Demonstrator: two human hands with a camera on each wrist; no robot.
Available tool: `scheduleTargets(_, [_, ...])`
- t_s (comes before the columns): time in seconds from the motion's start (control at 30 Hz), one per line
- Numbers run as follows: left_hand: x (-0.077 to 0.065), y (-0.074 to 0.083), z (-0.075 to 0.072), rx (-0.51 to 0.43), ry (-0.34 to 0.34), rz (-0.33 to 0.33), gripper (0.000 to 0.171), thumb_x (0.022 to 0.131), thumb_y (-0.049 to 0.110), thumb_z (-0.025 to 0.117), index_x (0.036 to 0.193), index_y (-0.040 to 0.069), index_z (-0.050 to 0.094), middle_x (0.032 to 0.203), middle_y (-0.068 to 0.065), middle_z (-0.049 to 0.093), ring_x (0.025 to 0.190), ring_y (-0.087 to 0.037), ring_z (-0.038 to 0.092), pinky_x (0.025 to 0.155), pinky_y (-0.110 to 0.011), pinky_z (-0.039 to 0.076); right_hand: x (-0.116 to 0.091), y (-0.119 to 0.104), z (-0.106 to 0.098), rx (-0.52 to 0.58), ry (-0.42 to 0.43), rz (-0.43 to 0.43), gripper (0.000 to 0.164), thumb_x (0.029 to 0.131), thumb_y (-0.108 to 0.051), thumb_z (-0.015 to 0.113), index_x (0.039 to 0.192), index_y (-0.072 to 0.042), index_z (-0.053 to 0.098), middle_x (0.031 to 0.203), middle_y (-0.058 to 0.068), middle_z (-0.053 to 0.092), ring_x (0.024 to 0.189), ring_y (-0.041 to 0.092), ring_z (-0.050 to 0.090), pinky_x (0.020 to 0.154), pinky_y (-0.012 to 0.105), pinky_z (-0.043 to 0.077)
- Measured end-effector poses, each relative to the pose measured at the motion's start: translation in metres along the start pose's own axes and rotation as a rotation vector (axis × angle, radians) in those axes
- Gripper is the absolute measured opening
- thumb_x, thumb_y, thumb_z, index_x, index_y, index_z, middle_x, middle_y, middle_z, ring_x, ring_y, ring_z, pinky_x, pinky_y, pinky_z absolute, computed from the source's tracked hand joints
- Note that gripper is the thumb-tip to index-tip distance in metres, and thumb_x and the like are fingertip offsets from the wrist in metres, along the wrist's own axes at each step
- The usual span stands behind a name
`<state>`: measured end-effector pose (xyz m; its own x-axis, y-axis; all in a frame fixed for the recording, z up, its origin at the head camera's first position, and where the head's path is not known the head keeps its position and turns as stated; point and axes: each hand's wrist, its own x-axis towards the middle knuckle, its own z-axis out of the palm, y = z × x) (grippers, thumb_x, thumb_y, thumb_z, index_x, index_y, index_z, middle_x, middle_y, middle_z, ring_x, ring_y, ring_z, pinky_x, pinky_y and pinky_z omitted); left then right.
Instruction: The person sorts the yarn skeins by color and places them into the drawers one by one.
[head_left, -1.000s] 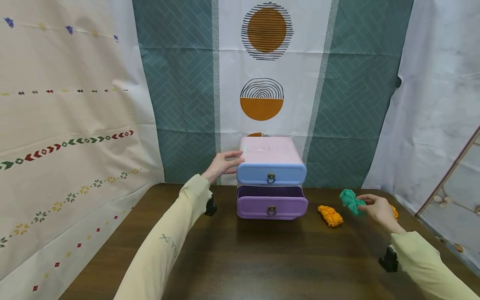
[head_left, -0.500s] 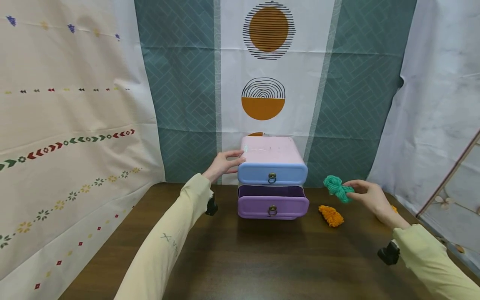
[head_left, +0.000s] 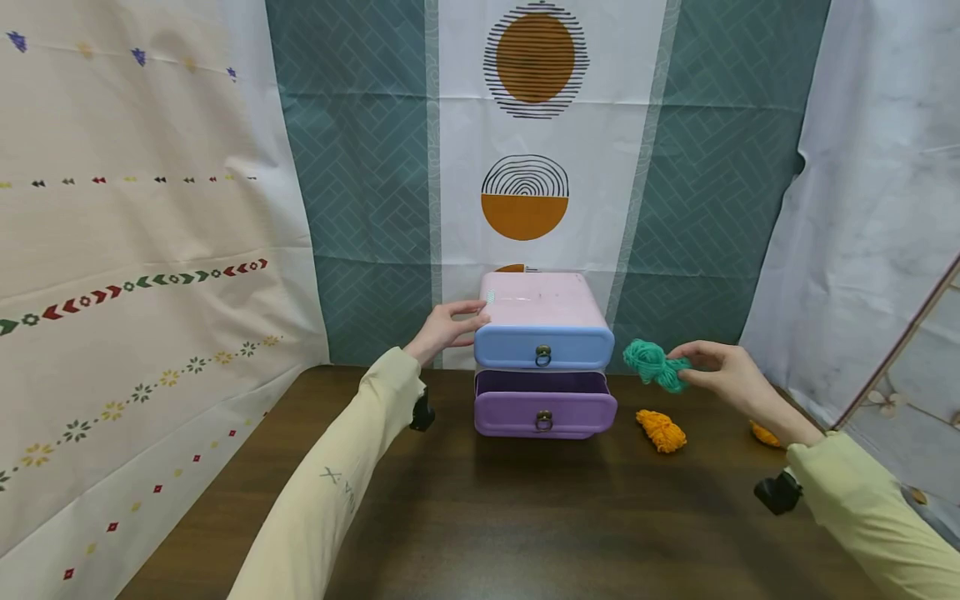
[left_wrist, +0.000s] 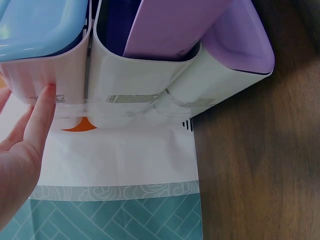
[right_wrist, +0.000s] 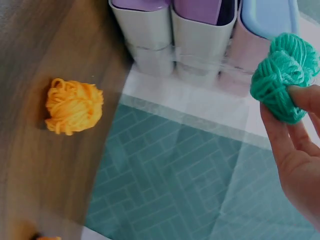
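A small drawer unit (head_left: pixel 542 298) stands at the back middle, with a pink top, a closed blue upper drawer (head_left: pixel 510 347) and a pulled-out purple drawer (head_left: pixel 502 415) below it. Another purple drawer (left_wrist: pixel 245 45) shows at the bottom in the left wrist view. My left hand (head_left: pixel 438 332) rests its extended fingers against the unit's pink left side. To the right of the unit, my right hand (head_left: pixel 723 375) pinches a teal-green yarn skein (head_left: pixel 654 364) between thumb and fingers, held above the table. The skein is tied at its middle and points toward the blue drawer.
An orange yarn skein (head_left: pixel 662 431) lies on the brown wooden table (head_left: pixel 540 517) just right of the unit. Farther right, a second orange skein (head_left: pixel 765 434) is partly hidden behind the right wrist. Patterned cloth (head_left: pixel 367 208) hangs behind and on both sides.
My right hand has lifted the green yarn skein from near the right side of the table and carried it left toward the drawer unit. My left hand stays in place.
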<state>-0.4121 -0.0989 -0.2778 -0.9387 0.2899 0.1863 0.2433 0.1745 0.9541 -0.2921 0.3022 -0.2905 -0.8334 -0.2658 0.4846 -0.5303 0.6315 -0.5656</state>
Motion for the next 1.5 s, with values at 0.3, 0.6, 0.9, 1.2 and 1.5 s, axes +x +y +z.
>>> scheduleTargets(0.3, [0.0, -0.001, 0.0, -0.001, 0.02, -0.002, 0.051, 0.08, 0.026, 0.071, 0.126, 0.012, 0.055, 0.126, -0.006, 0.05, 0.106, -0.02, 0.052, 0.082, -0.041, 0.047, 0.015, -0.019, 0.003, 0.021, -0.103, -0.114, 0.018, 0.087, -0.006, 0.061, 0.105, -0.006, 0.064, 0.105, 0.008, 0.061, 0.101, 0.008, 0.053, 0.082, 0.022, 0.045])
scheduleTargets(0.6, [0.0, -0.002, -0.001, 0.01, 0.019, -0.005, 0.05, 0.081, 0.026, 0.07, 0.126, 0.012, 0.055, 0.128, -0.006, 0.048, 0.107, -0.02, 0.051, 0.082, -0.041, 0.046, 0.036, -0.039, 0.022, 0.058, -0.169, -0.232, 0.02, 0.084, 0.002, 0.062, 0.103, -0.005, 0.065, 0.103, 0.007, 0.062, 0.101, 0.023, 0.054, 0.086, 0.038, 0.044])
scheduleTargets(0.9, [-0.002, 0.0, -0.002, 0.023, 0.02, -0.014, 0.05, 0.081, 0.027, 0.07, 0.127, 0.013, 0.055, 0.127, -0.005, 0.047, 0.106, -0.02, 0.052, 0.077, -0.034, 0.05, 0.054, -0.055, 0.047, 0.071, -0.226, -0.243, 0.022, 0.082, 0.006, 0.063, 0.102, -0.003, 0.065, 0.101, 0.006, 0.062, 0.094, 0.021, 0.055, 0.082, 0.042, 0.046])
scheduleTargets(1.2, [-0.001, -0.001, -0.001, 0.01, 0.015, -0.011, 0.051, 0.081, 0.027, 0.07, 0.127, 0.013, 0.055, 0.128, -0.006, 0.047, 0.107, -0.021, 0.051, 0.082, -0.04, 0.047, 0.064, -0.061, 0.065, 0.072, -0.257, -0.263, 0.024, 0.08, 0.009, 0.063, 0.1, -0.004, 0.066, 0.098, 0.005, 0.063, 0.088, 0.02, 0.057, 0.074, 0.033, 0.05])
scheduleTargets(1.5, [0.0, -0.001, 0.0, 0.021, 0.005, 0.001, 0.049, 0.081, 0.027, 0.07, 0.126, 0.012, 0.055, 0.127, -0.005, 0.048, 0.104, -0.018, 0.052, 0.076, -0.032, 0.05, 0.066, -0.067, 0.069, 0.073, -0.266, -0.225, 0.021, 0.081, 0.006, 0.064, 0.101, -0.001, 0.065, 0.099, 0.008, 0.062, 0.09, 0.023, 0.056, 0.078, 0.039, 0.048])
